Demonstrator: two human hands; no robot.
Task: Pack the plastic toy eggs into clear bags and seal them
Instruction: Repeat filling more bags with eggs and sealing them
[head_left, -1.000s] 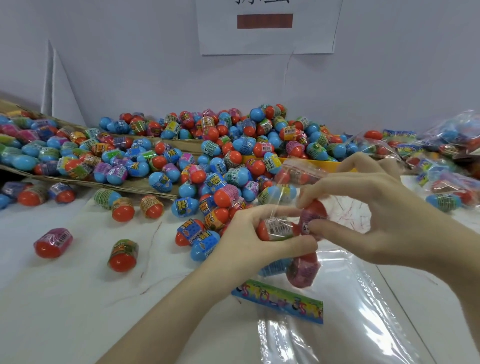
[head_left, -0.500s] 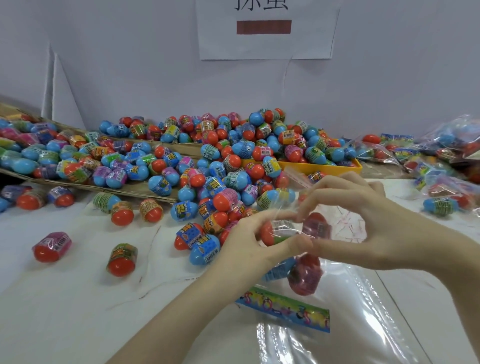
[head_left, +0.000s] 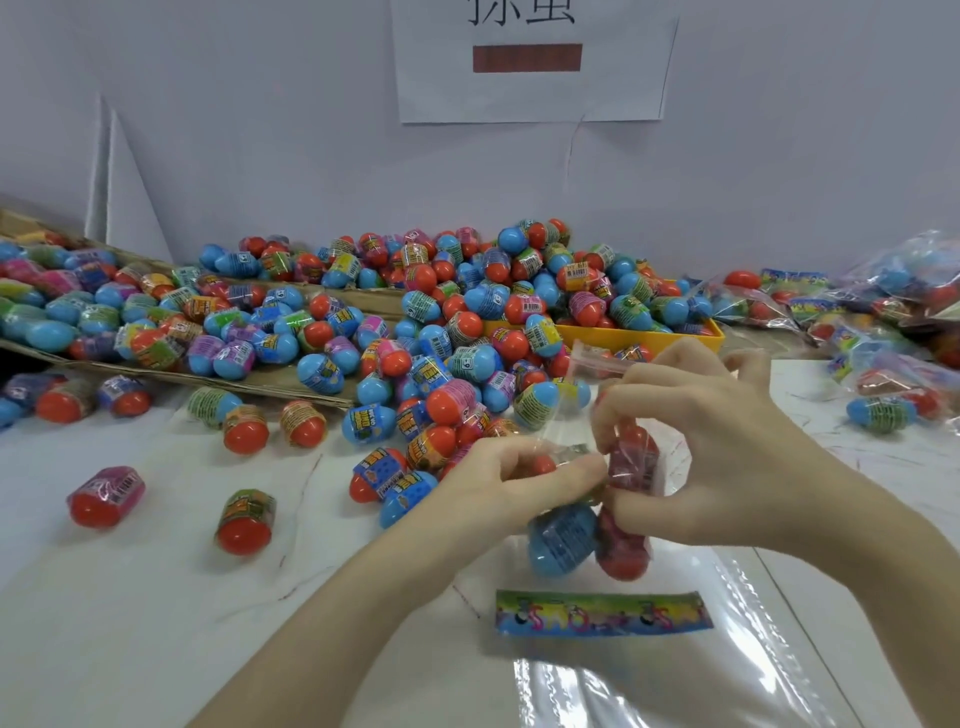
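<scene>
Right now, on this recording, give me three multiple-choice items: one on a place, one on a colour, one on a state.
1. Where does the colourful paper strip lie?
A. in the yellow tray
B. on the table in front of the hands
C. taped to the wall

2. What colour is the tray at the back?
A. yellow
B. green
C. black

3. What is the clear bag doing?
A. lying flat and empty
B. sealed on the pile at the right
C. held by both hands with eggs inside

Answers:
1 B, it lies flat below the held bag.
2 A, its rim shows yellow under the eggs.
3 C, the left hand and right hand pinch it, and a blue egg hangs in it.
</scene>
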